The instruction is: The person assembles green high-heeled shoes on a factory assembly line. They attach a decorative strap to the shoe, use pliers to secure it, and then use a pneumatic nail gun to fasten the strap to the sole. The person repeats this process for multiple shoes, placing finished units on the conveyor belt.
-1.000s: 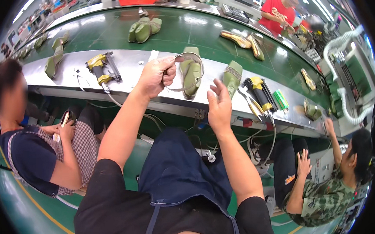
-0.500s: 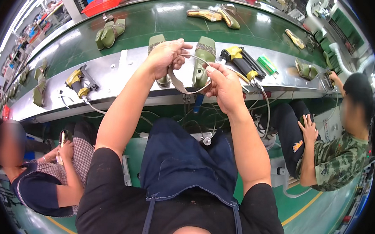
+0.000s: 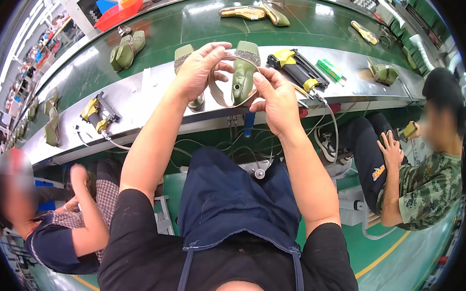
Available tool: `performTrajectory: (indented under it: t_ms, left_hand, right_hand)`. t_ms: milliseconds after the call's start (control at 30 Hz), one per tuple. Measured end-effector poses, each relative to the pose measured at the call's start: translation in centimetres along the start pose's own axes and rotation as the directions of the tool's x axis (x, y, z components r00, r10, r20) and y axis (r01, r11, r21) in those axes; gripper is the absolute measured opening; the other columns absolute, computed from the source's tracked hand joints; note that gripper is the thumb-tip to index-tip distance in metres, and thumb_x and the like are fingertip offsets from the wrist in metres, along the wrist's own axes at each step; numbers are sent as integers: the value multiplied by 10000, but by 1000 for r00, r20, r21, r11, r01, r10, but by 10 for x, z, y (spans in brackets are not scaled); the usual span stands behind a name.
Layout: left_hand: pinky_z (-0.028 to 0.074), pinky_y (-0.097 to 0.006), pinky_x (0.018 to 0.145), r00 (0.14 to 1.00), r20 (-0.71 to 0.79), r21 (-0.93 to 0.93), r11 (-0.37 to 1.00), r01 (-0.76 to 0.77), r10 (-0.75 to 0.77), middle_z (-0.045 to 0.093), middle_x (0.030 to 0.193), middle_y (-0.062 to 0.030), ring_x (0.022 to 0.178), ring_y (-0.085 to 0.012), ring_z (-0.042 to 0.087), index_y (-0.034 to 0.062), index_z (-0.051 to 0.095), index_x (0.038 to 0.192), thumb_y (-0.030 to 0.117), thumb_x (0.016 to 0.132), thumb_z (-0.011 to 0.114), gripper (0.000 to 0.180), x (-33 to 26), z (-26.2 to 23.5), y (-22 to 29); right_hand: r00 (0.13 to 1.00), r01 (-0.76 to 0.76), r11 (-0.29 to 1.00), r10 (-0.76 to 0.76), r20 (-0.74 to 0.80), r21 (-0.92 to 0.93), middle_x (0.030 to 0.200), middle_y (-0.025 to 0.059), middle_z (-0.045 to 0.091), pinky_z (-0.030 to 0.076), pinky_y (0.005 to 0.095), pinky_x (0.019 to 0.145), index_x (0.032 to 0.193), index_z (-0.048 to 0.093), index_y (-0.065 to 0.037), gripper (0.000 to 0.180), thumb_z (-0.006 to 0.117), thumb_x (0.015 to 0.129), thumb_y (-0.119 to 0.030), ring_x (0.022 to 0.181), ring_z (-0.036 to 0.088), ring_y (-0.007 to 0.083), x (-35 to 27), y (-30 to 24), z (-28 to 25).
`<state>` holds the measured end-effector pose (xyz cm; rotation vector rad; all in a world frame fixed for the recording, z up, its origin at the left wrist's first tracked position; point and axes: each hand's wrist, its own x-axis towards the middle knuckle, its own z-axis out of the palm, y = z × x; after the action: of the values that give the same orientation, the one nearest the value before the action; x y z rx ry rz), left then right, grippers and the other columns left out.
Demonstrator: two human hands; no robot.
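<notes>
A thin grey-brown strap [image 3: 214, 94], bent into a loop, is held up between my two hands over the bench edge. My left hand [image 3: 199, 72] grips the loop's left side, its fingers partly curled. On the other side, my right hand [image 3: 277, 99] pinches the strap between thumb and fingers. Behind the loop stands a green shoe last [image 3: 243, 75] with a dark sparkly band across its front and a hole in its top. A second green last [image 3: 183, 53] with a similar band is partly covered by my left hand.
A black-and-yellow pneumatic stapler [image 3: 298, 69] and a green box [image 3: 330, 69] lie right; another stapler [image 3: 100, 113] lies left. More lasts [image 3: 127, 50] and shoe soles [image 3: 243, 12] rest on the green belt [image 3: 197, 25]. Hoses hang below. Co-workers sit on both sides.
My hands still hold the looped strap, with little shift. The right co-worker's hand has drawn back from the bench with a yellowish piece. The left co-worker's hand has risen.
</notes>
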<state>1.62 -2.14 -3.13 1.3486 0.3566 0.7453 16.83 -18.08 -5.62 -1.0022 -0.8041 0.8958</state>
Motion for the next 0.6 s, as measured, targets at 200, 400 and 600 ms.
performTrajectory:
  t_ms: [200, 400, 600]
  left_hand:
    - [555, -270, 676, 986, 40, 623, 767, -154, 165, 695, 1071, -35, 866, -119, 650, 115, 754, 1232, 140, 1050, 602, 238, 34, 5, -32]
    - [563, -353, 884, 988, 18, 737, 665, -117, 154, 705, 1193, -121, 1014, -231, 694, 100, 791, 1152, 42, 995, 594, 258, 51, 4, -58]
    - [487, -387, 1077, 955, 202, 813, 506, -286, 216, 699, 1277, -162, 1208, -322, 649, 129, 793, 1177, -43, 919, 535, 404, 59, -6, -64]
  right_hand:
    - [977, -175, 965, 146, -155, -196, 1112, 127, 686, 594, 347, 696, 1312, 587, 14, 437, 696, 1006, -279, 934, 711, 224, 34, 19, -19]
    - [737, 540, 220, -589, 330, -812, 1058, 127, 648, 487, 472, 911, 1114, 687, -78, 290, 783, 868, -196, 1031, 617, 344, 9, 49, -12]
    - [717, 598, 165, -547, 431, -785, 923, 76, 618, 488, 427, 829, 863, 704, -82, 135, 812, 782, -93, 923, 600, 312, -1, 93, -19]
